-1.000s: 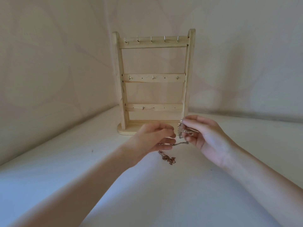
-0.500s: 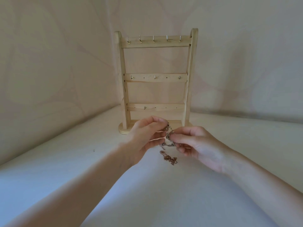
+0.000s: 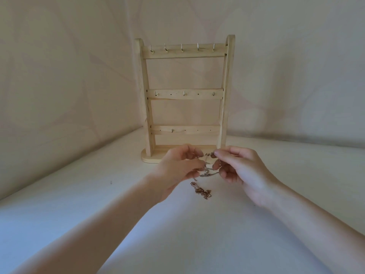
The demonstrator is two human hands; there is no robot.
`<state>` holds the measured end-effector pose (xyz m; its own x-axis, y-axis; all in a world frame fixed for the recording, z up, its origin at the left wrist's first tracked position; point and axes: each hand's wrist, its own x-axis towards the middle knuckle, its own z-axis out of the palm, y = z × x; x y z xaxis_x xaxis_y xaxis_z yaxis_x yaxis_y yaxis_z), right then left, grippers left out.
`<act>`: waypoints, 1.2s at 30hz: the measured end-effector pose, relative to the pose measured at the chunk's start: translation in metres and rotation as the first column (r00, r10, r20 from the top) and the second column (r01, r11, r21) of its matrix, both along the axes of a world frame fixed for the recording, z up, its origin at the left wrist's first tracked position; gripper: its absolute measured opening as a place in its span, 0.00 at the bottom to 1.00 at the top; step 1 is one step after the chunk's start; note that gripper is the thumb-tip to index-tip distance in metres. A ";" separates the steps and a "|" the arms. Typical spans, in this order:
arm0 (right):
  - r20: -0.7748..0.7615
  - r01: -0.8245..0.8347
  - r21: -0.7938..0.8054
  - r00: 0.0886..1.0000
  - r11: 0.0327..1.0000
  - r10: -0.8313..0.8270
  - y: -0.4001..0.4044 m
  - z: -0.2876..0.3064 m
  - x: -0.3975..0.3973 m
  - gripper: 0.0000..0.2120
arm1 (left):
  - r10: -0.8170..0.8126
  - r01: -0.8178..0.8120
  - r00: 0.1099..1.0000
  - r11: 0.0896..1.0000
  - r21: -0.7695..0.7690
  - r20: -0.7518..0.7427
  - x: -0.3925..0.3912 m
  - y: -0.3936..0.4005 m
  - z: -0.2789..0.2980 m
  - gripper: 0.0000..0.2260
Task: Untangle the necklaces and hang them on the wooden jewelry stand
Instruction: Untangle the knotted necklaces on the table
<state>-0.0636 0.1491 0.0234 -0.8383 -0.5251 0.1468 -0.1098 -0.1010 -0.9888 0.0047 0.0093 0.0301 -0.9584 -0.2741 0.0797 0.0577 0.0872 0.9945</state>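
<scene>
Both hands mid-frame: left hand (image 3: 178, 168) and right hand (image 3: 240, 169) each have a pinched grip on the tangled necklaces (image 3: 207, 171), copper chain (image 3: 201, 191) trailing onto the white surface (image 3: 79, 204), just below the empty wooden jewelry stand (image 3: 184, 95).

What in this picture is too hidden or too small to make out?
- How many chains there are, and how they knot: head view, too fine, partly behind the fingers.
- Where the copper heap joins the held tangle: left hand covers it.
- Right hand's grip point: fingertips hide it.
- Stand base front: hands cover part.
</scene>
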 end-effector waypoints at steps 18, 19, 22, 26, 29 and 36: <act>-0.170 -0.074 0.309 0.976 0.948 0.132 -0.005 0.000 0.001 0.06 | -0.032 0.027 0.997 0.996 -0.081 -0.069 0.001 -0.002 -0.001 0.11; -0.187 -0.065 0.321 0.974 0.945 0.130 -0.004 0.000 0.001 0.06 | -0.039 0.033 0.997 0.996 -0.085 -0.068 0.001 -0.002 -0.001 0.11; -0.182 -0.062 0.286 0.976 0.956 0.118 0.003 0.005 -0.004 0.03 | -0.055 0.047 0.997 0.990 -0.135 -0.055 0.001 -0.003 -0.001 0.11; -0.058 -0.159 0.166 0.984 0.973 0.171 0.003 0.006 -0.004 0.07 | -0.015 -0.009 0.999 0.880 -0.476 -0.048 0.001 0.001 -0.001 0.08; 0.004 -0.232 0.141 0.972 0.962 0.234 -0.003 0.003 0.000 0.09 | 0.033 -0.116 0.989 0.782 -0.613 -0.146 0.000 -0.001 -0.003 0.09; 0.125 -0.278 -0.079 0.950 0.957 0.286 -0.003 0.006 -0.002 0.09 | 0.063 -0.117 0.986 0.924 -0.365 -0.155 -0.001 -0.007 -0.002 0.06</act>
